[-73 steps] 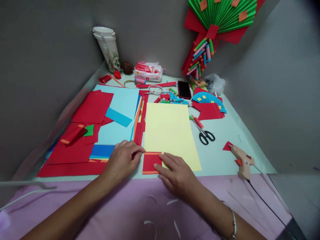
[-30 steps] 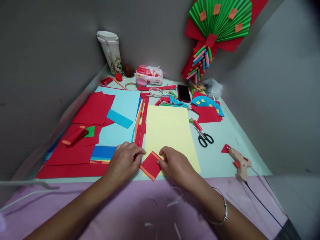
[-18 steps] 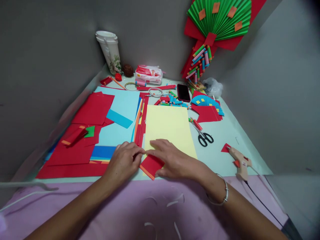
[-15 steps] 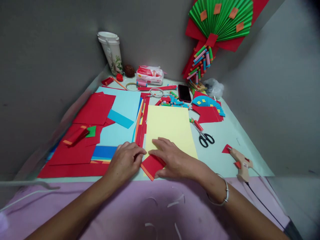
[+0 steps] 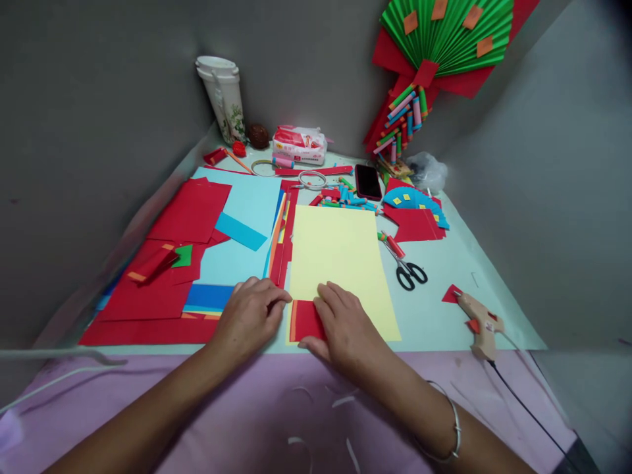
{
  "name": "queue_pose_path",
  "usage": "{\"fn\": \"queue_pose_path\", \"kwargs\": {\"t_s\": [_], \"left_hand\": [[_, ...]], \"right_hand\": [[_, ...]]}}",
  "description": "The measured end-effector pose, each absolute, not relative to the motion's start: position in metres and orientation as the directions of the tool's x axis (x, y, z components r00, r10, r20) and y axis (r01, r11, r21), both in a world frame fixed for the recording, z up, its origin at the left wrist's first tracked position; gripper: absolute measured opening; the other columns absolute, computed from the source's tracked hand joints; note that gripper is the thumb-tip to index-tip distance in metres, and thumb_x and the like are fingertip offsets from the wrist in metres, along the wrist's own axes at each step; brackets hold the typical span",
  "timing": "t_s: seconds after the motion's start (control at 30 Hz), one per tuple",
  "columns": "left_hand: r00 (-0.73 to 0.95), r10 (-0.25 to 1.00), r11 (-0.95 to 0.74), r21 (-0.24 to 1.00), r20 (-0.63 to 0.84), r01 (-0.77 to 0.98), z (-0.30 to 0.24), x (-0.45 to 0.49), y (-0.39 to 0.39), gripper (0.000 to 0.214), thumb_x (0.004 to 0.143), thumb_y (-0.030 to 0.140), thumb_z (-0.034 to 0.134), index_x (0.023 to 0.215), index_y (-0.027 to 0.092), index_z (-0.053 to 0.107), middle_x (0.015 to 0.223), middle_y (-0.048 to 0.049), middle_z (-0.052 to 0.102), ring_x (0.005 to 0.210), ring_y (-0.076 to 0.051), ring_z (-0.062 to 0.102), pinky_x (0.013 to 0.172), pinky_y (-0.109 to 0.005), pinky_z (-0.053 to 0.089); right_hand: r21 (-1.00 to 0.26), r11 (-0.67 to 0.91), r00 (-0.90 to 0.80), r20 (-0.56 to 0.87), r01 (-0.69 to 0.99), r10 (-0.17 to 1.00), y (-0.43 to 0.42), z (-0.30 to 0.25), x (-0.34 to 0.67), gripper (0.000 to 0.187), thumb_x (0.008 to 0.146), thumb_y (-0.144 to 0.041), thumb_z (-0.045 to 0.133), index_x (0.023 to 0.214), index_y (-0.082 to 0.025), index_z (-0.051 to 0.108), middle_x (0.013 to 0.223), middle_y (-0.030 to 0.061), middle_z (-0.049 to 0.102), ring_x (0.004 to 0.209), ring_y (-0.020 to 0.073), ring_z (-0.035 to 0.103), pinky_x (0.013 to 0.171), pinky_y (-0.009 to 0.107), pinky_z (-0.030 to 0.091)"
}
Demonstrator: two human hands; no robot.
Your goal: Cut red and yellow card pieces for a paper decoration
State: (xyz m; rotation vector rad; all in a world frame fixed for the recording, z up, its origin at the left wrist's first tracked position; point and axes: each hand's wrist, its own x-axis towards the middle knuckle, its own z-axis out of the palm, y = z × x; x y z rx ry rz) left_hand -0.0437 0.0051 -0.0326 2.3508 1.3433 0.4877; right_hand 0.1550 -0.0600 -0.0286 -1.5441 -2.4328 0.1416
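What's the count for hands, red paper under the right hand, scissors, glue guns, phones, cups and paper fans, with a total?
Hands: 2, left hand and right hand
Red paper: 1
Scissors: 1
Glue gun: 1
Phone: 1
Cup: 1
Paper fans: 2, green fan and blue fan
Total: 9

right hand (image 5: 343, 322) touches red paper (image 5: 305, 319) on yellow sheet (image 5: 338, 250)

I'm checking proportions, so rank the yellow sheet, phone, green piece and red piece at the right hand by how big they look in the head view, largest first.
1. Yellow sheet
2. Red piece, partly covered by the right hand
3. Phone
4. Green piece
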Motion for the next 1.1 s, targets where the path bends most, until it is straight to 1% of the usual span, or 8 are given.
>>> {"fn": "queue_pose_path", "kwargs": {"t_s": [0.07, 0.13, 0.2, 0.27, 0.37, 0.53, 1.1], "left_hand": [[0.483, 0.870, -0.468, 0.485, 0.104, 0.739, -0.0327, -0.0439, 0.0050, 0.024, 0.090, 0.021, 0.049, 0.090, 0.023, 0.073, 0.084, -0.0027, 0.070, 0.082, -0.023, 0.054, 0.074, -0.037, 0.037], [0.485, 0.868, -0.471, 0.480, 0.104, 0.740, -0.0330, -0.0442, 0.0050, 0.024, 0.090, 0.022, 0.048, 0.090, 0.023, 0.073, 0.085, -0.0029, 0.070, 0.082, -0.023, 0.054, 0.074, -0.037, 0.037], [0.488, 0.866, -0.476, 0.480, 0.109, 0.737, -0.0335, -0.0444, 0.0049, 0.024, 0.090, 0.022, 0.048, 0.091, 0.023, 0.072, 0.085, -0.0028, 0.070, 0.082, -0.023, 0.055, 0.074, -0.037, 0.038], [0.486, 0.866, -0.477, 0.484, 0.117, 0.734, -0.0338, -0.0445, 0.0048, 0.024, 0.090, 0.022, 0.048, 0.090, 0.024, 0.072, 0.084, -0.0024, 0.070, 0.082, -0.022, 0.055, 0.074, -0.037, 0.038], [0.484, 0.867, -0.474, 0.485, 0.114, 0.735, -0.0334, -0.0442, 0.0045, 0.023, 0.090, 0.022, 0.049, 0.089, 0.024, 0.072, 0.084, -0.0023, 0.070, 0.082, -0.022, 0.055, 0.074, -0.037, 0.038], [0.493, 0.863, -0.481, 0.480, 0.112, 0.734, -0.0317, -0.0439, 0.0041, 0.025, 0.090, 0.021, 0.048, 0.089, 0.022, 0.073, 0.084, -0.0032, 0.070, 0.081, -0.023, 0.054, 0.074, -0.037, 0.038], [0.483, 0.869, -0.470, 0.487, 0.107, 0.736, -0.0330, -0.0447, 0.0045, 0.024, 0.090, 0.023, 0.048, 0.089, 0.024, 0.072, 0.083, -0.0026, 0.070, 0.081, -0.022, 0.054, 0.074, -0.038, 0.038]], "right_hand": [[-0.236, 0.432, -0.403, 0.163, 0.870, 0.901, -0.0594, -0.0270, 0.1511, 0.057, 0.081, -0.046, 0.074, 0.114, -0.002, 0.061, 0.123, 0.0242, 0.057, 0.119, 0.0381, 0.047, 0.100, 0.052, 0.042], [-0.272, 0.416, -0.393, 0.138, 0.867, 0.909, -0.0588, -0.0246, 0.1488, 0.050, 0.082, -0.046, 0.073, 0.110, -0.006, 0.062, 0.111, 0.0193, 0.060, 0.107, 0.0336, 0.052, 0.093, 0.049, 0.046], [-0.306, 0.404, -0.391, 0.106, 0.862, 0.914, -0.0584, -0.0224, 0.1477, 0.042, 0.083, -0.044, 0.072, 0.106, -0.010, 0.063, 0.101, 0.0147, 0.059, 0.095, 0.0292, 0.053, 0.086, 0.046, 0.048], [-0.322, 0.412, -0.406, 0.090, 0.852, 0.909, -0.0583, -0.0213, 0.1474, 0.035, 0.086, -0.042, 0.070, 0.104, -0.012, 0.063, 0.098, 0.0129, 0.057, 0.090, 0.0273, 0.052, 0.082, 0.043, 0.048], [-0.335, 0.448, -0.448, 0.083, 0.829, 0.890, -0.0586, -0.0213, 0.1479, 0.030, 0.088, -0.039, 0.066, 0.103, -0.014, 0.064, 0.098, 0.0124, 0.056, 0.091, 0.0267, 0.051, 0.082, 0.041, 0.047], [-0.364, 0.481, -0.484, 0.091, 0.797, 0.870, -0.0594, -0.0215, 0.1496, 0.027, 0.090, -0.037, 0.064, 0.105, -0.014, 0.065, 0.101, 0.0130, 0.056, 0.096, 0.0268, 0.051, 0.086, 0.040, 0.045], [-0.360, 0.526, -0.517, 0.129, 0.771, 0.846, -0.0578, -0.0260, 0.1533, 0.030, 0.092, -0.038, 0.061, 0.113, -0.016, 0.065, 0.107, 0.0138, 0.056, 0.097, 0.0264, 0.050, 0.084, 0.039, 0.044]]}}
